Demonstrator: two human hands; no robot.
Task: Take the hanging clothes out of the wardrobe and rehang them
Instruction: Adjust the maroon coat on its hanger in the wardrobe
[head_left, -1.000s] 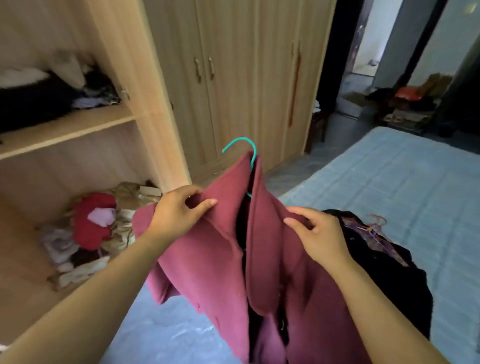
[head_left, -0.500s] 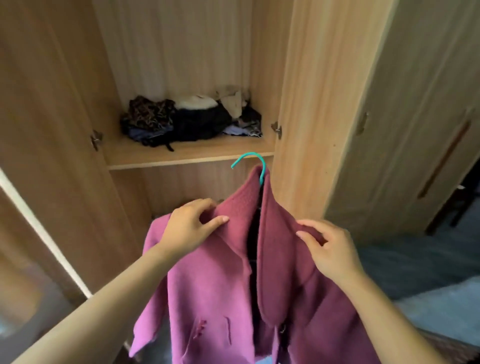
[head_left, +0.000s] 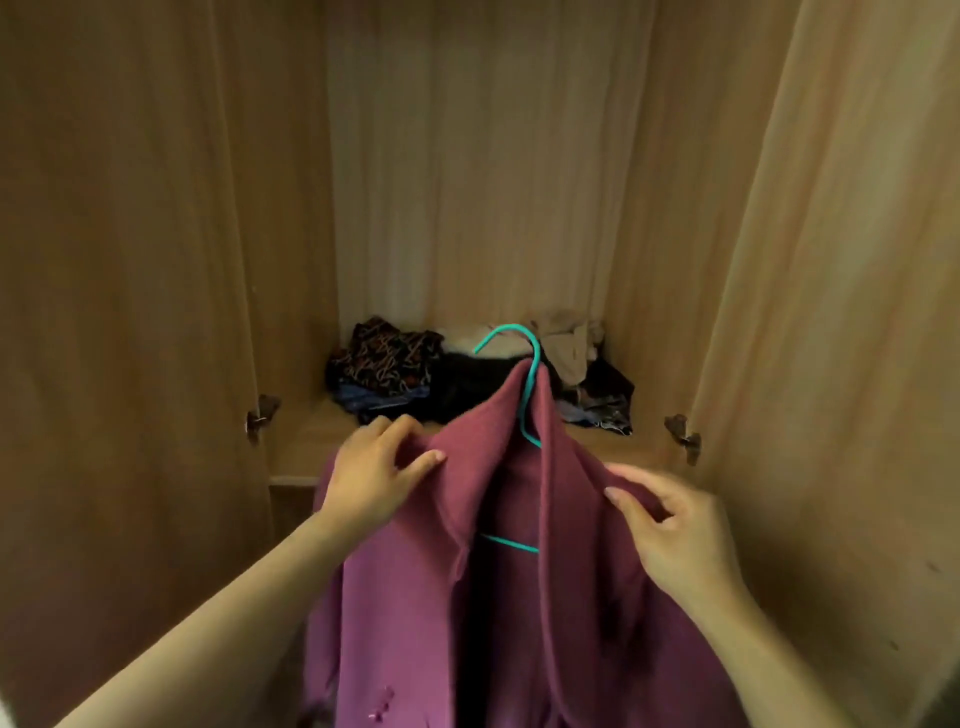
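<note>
A magenta wool coat (head_left: 519, 597) hangs on a teal hanger (head_left: 530, 374) whose hook sticks up above the collar. My left hand (head_left: 374, 478) pinches the coat's left shoulder and my right hand (head_left: 670, 535) grips its right shoulder. I hold the coat up in front of the open wardrobe (head_left: 483, 182), whose tall upper compartment rises behind it. No hanging rail is visible in the frame.
A wooden shelf (head_left: 306, 447) lies just behind the coat, bearing a pile of folded clothes (head_left: 395, 364). The wardrobe's open doors (head_left: 114, 312) flank both sides, with metal hinges (head_left: 683, 436) at shelf height.
The view has swung from the bed and lower wardrobe up into the upper compartment. Both hands have lifted the coat closer to the shelf, keeping the same grip.
</note>
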